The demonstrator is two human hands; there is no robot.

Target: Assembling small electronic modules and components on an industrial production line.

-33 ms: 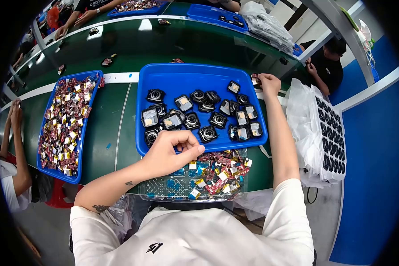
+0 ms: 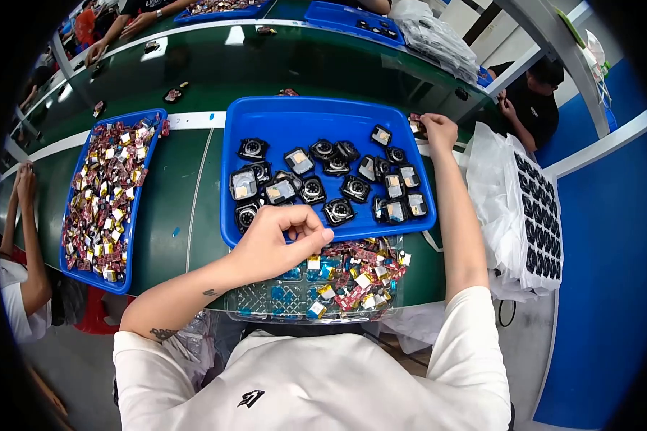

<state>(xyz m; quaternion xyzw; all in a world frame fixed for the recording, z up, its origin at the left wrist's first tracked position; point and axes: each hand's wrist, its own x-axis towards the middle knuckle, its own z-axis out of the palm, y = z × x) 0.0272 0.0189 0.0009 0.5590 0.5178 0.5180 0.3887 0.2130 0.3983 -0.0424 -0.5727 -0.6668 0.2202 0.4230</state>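
My right hand [image 2: 438, 132] reaches past the right rim of a blue tray [image 2: 295, 111]. Its fingers pinch a small red-and-dark electronic part [image 2: 415, 124] over the green bench. At the tray's near edge, my left hand [image 2: 284, 241] is closed, thumb against curled fingers; whatever lies between them is hidden. Inside the tray are several black smartwatch-like cases, some with round sensor backs [image 2: 338, 211] showing, others with pale flat faces [image 2: 298, 161]. Below it, a clear plastic tray [image 2: 266, 300] carries a heap of small red circuit boards with white and yellow pieces [image 2: 363, 280].
Left of me lies another blue tray [image 2: 162, 133] piled with circuit boards [image 2: 111, 201]. To the right, white wrapping [image 2: 487, 215] surrounds a stack of trays with black parts [image 2: 539, 215]. Metal posts [image 2: 604, 154] rise at the right. Other people's hands [image 2: 26, 179] work nearby.
Tray and surroundings have shifted very slightly in the picture. Both hands keep about the same places and closed fingers.
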